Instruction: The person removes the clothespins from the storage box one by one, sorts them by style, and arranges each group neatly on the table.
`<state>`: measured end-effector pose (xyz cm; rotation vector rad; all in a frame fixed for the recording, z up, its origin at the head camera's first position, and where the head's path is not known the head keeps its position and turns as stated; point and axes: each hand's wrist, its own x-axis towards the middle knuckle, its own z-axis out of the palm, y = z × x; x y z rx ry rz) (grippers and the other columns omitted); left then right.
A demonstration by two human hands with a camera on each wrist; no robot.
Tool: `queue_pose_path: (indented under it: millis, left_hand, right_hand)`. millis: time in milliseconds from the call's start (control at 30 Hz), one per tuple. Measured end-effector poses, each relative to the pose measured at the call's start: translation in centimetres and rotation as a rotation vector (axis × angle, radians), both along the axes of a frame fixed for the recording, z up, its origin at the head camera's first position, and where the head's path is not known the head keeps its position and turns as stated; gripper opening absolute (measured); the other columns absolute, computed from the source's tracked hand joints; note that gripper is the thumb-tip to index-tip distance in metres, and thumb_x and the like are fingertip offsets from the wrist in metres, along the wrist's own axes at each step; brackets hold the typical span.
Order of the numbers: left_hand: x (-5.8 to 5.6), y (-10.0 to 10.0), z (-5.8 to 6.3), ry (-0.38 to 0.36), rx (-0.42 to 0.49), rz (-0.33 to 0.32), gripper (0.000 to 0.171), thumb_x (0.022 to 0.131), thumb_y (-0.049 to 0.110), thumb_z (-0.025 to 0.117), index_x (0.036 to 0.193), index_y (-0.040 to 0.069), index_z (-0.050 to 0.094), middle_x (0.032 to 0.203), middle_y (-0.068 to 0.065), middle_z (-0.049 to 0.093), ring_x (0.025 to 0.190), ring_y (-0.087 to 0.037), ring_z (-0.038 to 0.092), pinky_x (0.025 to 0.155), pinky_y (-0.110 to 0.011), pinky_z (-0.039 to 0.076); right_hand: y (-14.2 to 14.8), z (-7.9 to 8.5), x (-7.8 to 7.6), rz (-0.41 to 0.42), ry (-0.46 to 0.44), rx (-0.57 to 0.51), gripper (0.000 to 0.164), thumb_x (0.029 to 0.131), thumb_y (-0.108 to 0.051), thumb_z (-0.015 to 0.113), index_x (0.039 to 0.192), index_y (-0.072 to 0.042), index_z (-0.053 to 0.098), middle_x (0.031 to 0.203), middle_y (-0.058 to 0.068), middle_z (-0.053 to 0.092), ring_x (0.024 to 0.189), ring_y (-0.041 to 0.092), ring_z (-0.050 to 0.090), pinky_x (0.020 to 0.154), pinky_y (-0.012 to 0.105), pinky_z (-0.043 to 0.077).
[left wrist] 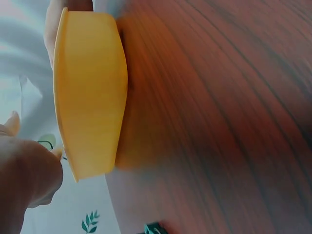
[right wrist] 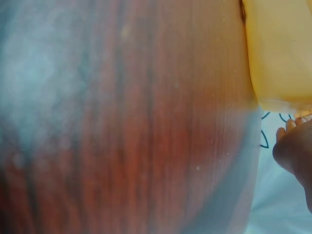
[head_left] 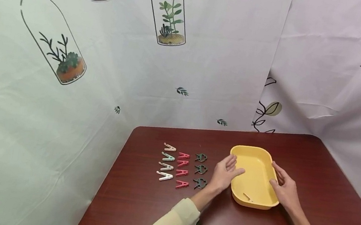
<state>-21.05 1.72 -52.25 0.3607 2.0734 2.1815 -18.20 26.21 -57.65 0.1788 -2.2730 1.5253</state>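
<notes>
A yellow plastic basin (head_left: 251, 163) stands on the table, with a small thin stick-like mark or piece (head_left: 246, 196) at its near end. At the left rim is my left hand (head_left: 223, 174), its thumb reaching over the edge and its fingers loosely extended outside. My right hand (head_left: 285, 187) holds the right rim, thumb over the inner side and fingers along the outside. The left wrist view shows the basin's outer wall (left wrist: 92, 92) with the left hand (left wrist: 29, 170) beside it. Fingers of the right hand (right wrist: 297, 151) appear near the basin's end in the right wrist view.
Left of the basin, clips lie in three columns: white and pale green clothespins (head_left: 166, 167), red clothespins (head_left: 182, 172), and dark green rounded clips (head_left: 201, 169). The dark red wooden table (head_left: 135, 197) meets a patterned cloth backdrop (head_left: 204, 85) behind and at the sides.
</notes>
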Motion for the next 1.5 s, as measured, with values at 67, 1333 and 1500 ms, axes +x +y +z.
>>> queue_pose_path:
  millis: [67, 1333, 1500]
  left_hand:
    - [0.2, 0.6, -0.1, -0.025, -0.022, -0.008, 0.075, 0.095, 0.005, 0.080, 0.158, -0.008, 0.041, 0.157, -0.022, 0.052, 0.144, -0.028, 0.052, 0.112, -0.030, 0.046]
    - [0.0, 4.1, 1.1, 0.585, -1.454, -0.410, 0.015, 0.089, 0.026, 0.087, 0.101, 0.035, 0.083, 0.084, 0.028, 0.072, 0.087, 0.008, 0.061, 0.082, -0.008, 0.044]
    - [0.1, 4.2, 0.6, 0.643, -1.464, -0.386, 0.013, 0.092, 0.026, 0.084, 0.098, 0.037, 0.083, 0.084, 0.027, 0.071, 0.085, 0.007, 0.061, 0.081, -0.010, 0.045]
  right_hand:
    - [-0.1, 0.1, 0.0, 0.003, 0.004, -0.007, 0.060, 0.097, 0.012, 0.062, 0.155, 0.007, 0.047, 0.153, 0.034, 0.045, 0.126, -0.021, 0.041, 0.093, 0.001, 0.039]
    - [0.0, 0.0, 0.3, 0.036, 0.034, -0.030, 0.059, 0.097, 0.014, 0.062, 0.154, 0.010, 0.047, 0.156, 0.030, 0.045, 0.129, -0.019, 0.043, 0.095, 0.003, 0.040]
    - [0.0, 0.0, 0.2, 0.035, 0.038, -0.022, 0.059, 0.097, 0.014, 0.062, 0.154, 0.010, 0.046, 0.155, 0.031, 0.045, 0.129, -0.019, 0.042, 0.095, 0.003, 0.040]
